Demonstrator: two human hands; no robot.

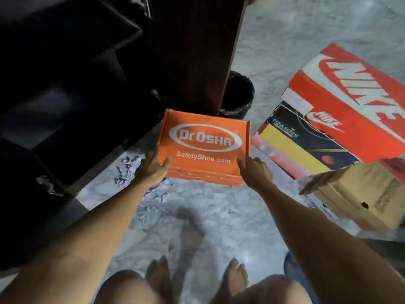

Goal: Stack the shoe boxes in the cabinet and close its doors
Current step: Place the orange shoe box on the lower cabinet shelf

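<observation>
Bare knees [122, 288] and bare feet [160, 275] at the bottom edge, nearest to the camera, on grey marbled stone floor [219, 216].

Orange cardboard shoe box with white "Dr OSHA" oval print [205, 145] held above the floor, in the middle of the view. Left hand [152, 165] on the near left corner of the orange box, thumb on the lid, other fingers curled under the side. Right hand [255, 171] on the near right corner of the orange box, thumb on the lid, fingers round the edge. Both hands clamped on the box.

Left of the orange box and beyond it: dark brown wooden cabinet [65, 84], doors open, dark shelves inside, hard to see what lies on them. One open cabinet door [197, 51] standing just behind the orange box. Behind that door, small black round bin [238, 95].

Right of the orange box: pile of shoe boxes on the floor. On top, red and white Nike box [355, 106]; under it, black and yellow "Foamies" box [302, 141]; lowest, pink box [282, 159]. Nearer, plain brown cardboard box [361, 194], blurred.
</observation>
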